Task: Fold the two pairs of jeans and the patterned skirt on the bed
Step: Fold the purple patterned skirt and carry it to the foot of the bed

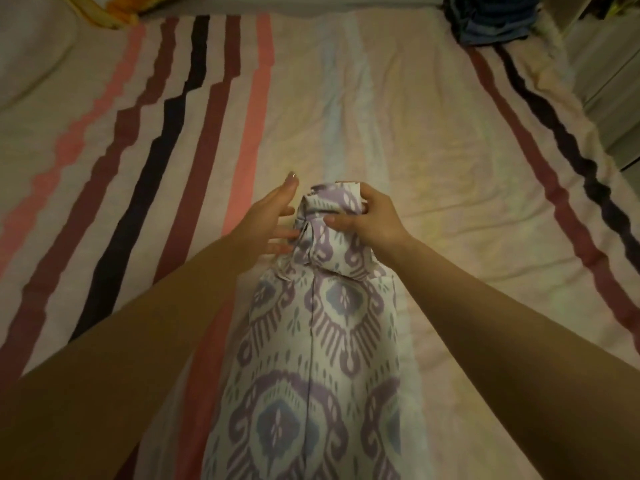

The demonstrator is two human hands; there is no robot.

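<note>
The patterned skirt (318,341), white with purple and blue motifs, lies lengthwise on the striped bed (433,150), running from the bottom edge up to the middle. Its far end is bunched up. My right hand (367,220) grips that bunched end from the right, thumb on top. On the left side of the bunch, my left hand (273,216) has its fingers spread, with the fingertips touching the cloth. A pile of blue jeans (491,19) sits at the far right corner of the bed.
A pale pillow (31,53) lies at the far left, and a yellow-orange item (121,8) sits beyond it. White furniture (609,84) stands along the bed's right side. The bed sheet has pink, maroon and dark stripes.
</note>
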